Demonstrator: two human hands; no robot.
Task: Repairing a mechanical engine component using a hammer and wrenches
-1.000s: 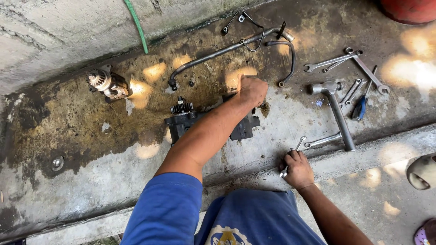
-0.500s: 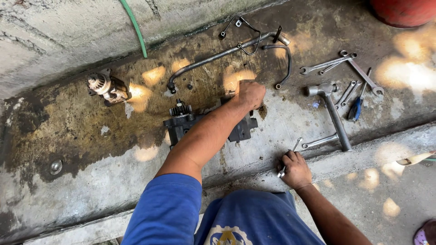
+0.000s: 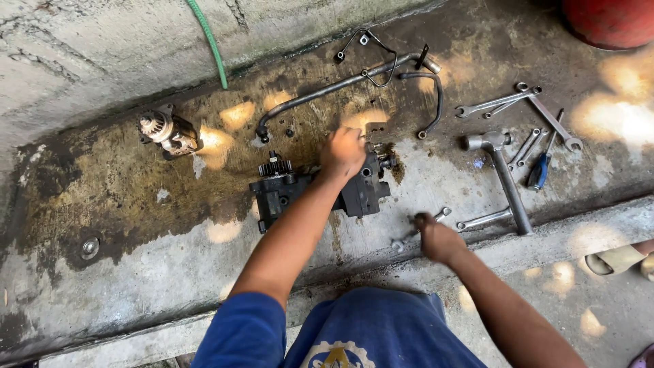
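The black pump housing (image 3: 293, 194) lies on the oil-stained concrete slab (image 3: 122, 204), its small gear (image 3: 275, 165) at the upper left. The left hand (image 3: 343, 154) rests on the housing's upper right end, fingers curled — whether it grips a part I cannot tell. The right hand (image 3: 439, 240) is nearer the body, just right of the housing, closed around a wrench (image 3: 417, 230) lying beside the hammer (image 3: 501, 176).
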